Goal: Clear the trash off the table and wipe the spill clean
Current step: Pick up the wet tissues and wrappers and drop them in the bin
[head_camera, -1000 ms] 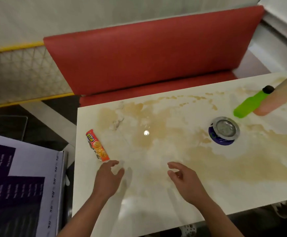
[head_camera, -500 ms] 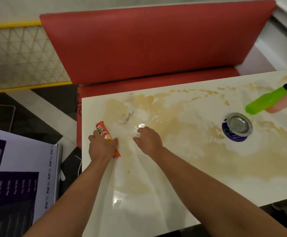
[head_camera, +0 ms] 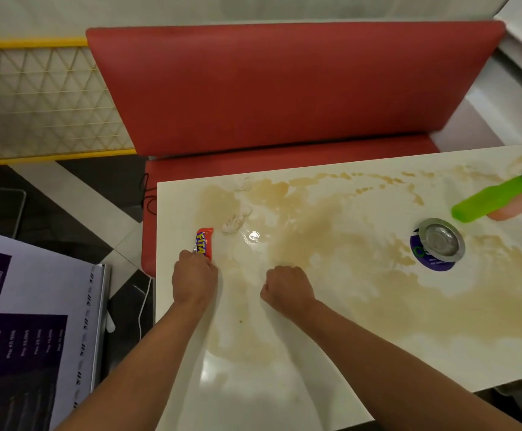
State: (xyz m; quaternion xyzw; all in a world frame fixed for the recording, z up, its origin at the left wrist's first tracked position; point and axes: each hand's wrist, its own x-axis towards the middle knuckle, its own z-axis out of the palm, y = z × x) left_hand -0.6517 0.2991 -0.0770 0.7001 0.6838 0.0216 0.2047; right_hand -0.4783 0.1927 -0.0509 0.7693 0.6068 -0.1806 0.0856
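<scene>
One left hand (head_camera: 195, 279) grips orange "FITA" wrapper (head_camera: 205, 244) on table (head_camera: 284, 384)

Both forearms are bare from the near edge of the view up to the left hand (head_camera: 195, 279) and the right hand (head_camera: 287, 287), with no sleeve, watch, ring or glove visible on either.

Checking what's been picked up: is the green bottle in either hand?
No, the green bottle lies on the table, far from both hands; only the left hand holds a wrapper.
</scene>
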